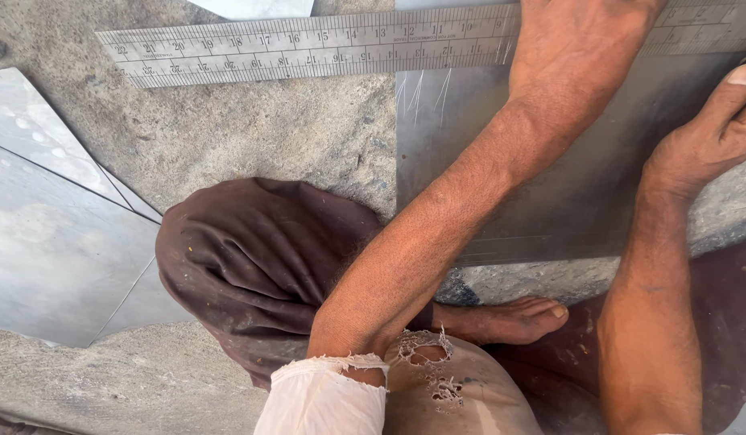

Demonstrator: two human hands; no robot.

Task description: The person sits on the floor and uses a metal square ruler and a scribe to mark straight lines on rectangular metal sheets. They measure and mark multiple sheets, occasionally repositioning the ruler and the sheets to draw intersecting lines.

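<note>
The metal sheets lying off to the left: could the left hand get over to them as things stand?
Probably yes: bare concrete lies between, but the left hand presses the steel ruler and must let go first to reach the metal sheets.

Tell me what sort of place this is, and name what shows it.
Probably an informal sheet-metal workshop, worked on the ground. The left hand presses a steel ruler across a scratched metal sheet lying on a rough concrete floor, and more cut sheets lie to one side.

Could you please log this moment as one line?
left hand: pressing ruler | right hand: on metal sheet | surface: concrete floor
</note>
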